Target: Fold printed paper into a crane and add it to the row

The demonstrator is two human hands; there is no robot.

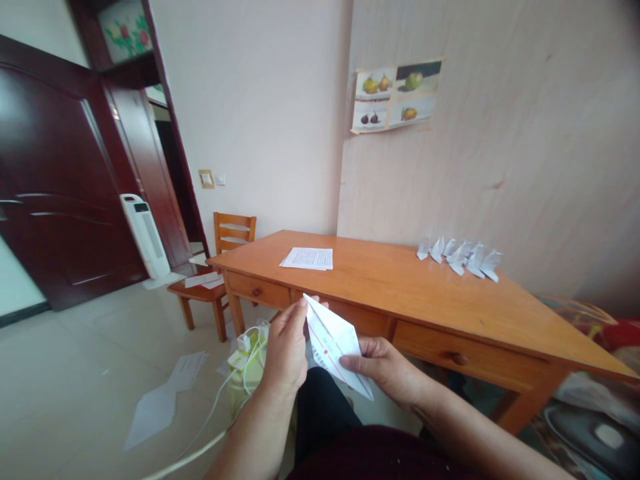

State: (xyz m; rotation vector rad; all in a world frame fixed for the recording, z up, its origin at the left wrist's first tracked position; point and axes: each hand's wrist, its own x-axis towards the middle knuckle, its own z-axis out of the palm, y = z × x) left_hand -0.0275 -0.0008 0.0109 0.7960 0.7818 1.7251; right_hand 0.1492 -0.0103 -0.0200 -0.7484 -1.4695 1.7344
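A folded sheet of white paper (pixel 340 340) with red lines, a red star and dark print is held above my lap, in front of the table's drawers. It has a slanted, kite-like outline with pointed ends. My left hand (pixel 289 340) pinches it near its upper left point. On its right side my right hand (pixel 387 367) grips the paper, thumb on top and fingers behind. Several folded paper figures (pixel 457 257) stand grouped at the back right of the wooden table (pixel 370 267). A stack of printed sheets (pixel 307 258) lies on the table's left part.
A wooden chair (pixel 220 267) with papers on its seat stands left of the table. Loose sheets (pixel 155 407) lie on the floor. White cables and a power strip (pixel 243 357) are beside my left arm. A white heater-like tower (pixel 146 233) stands by the dark red door (pixel 60 180).
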